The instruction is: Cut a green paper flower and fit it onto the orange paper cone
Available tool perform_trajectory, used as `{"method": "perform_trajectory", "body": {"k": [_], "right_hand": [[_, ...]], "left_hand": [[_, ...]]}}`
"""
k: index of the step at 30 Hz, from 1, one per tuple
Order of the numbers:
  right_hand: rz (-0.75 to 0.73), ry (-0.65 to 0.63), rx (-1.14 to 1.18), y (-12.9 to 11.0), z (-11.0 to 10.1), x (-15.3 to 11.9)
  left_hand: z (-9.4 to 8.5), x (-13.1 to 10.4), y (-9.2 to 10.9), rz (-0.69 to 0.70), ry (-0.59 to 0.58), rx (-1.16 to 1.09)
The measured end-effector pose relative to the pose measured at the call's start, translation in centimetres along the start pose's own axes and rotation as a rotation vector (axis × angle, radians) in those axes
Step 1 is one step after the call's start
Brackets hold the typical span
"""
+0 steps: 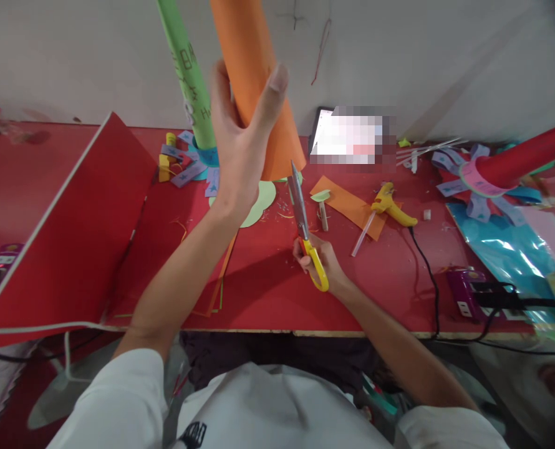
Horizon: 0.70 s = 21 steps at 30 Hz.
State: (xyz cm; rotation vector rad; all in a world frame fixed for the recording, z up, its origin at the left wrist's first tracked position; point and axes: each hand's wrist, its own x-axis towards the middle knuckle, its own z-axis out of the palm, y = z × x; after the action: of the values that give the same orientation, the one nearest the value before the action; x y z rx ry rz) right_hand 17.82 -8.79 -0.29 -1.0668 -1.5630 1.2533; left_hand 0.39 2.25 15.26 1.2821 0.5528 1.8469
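Note:
My left hand [242, 134] is wrapped round a rolled orange paper tube [252, 62], held tilted above the red tabletop. The tube's lower end comes close to the scissors [300, 209], whose blades point up toward its rim; I cannot tell whether they touch it. My right hand [322, 259] grips the scissors by their yellow handles. Behind my left hand stands a green paper tube [188, 75] with dark writing, its foot in a blue band. Pale green paper shapes [261, 202] lie beneath the orange tube.
Right of the scissors lie an orange paper strip [338, 202] and a yellow glue gun [392, 206] with a black cord. A tablet [319, 128] leans at the wall. A red board [85, 218] slants up at left. Purple power sockets [464, 293] and a red tube [530, 153] are at right.

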Motion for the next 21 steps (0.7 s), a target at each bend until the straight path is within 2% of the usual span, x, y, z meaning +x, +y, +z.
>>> {"method": "perform_trajectory", "body": {"k": [5, 13, 19, 21], "right_hand": [[0.02, 0.014, 0.02, 0.6, 0.0, -0.1], [0.013, 0.012, 0.001, 1.3, -0.3, -0.1], [0.021, 0.045, -0.007, 0.9, -0.2, -0.2], [0.034, 0.057, -0.005, 1.0, -0.2, -0.2]], "left_hand": [[0.1, -0.2, -0.1, -0.016, 0.035, 0.059], [0.1, -0.3, -0.8, 0.073, 0.008, 0.092], [0.2, -0.5, -0.4, 0.023, 0.009, 0.036], [0.5, -0.5, 0.0, -0.065, 0.035, -0.015]]}}
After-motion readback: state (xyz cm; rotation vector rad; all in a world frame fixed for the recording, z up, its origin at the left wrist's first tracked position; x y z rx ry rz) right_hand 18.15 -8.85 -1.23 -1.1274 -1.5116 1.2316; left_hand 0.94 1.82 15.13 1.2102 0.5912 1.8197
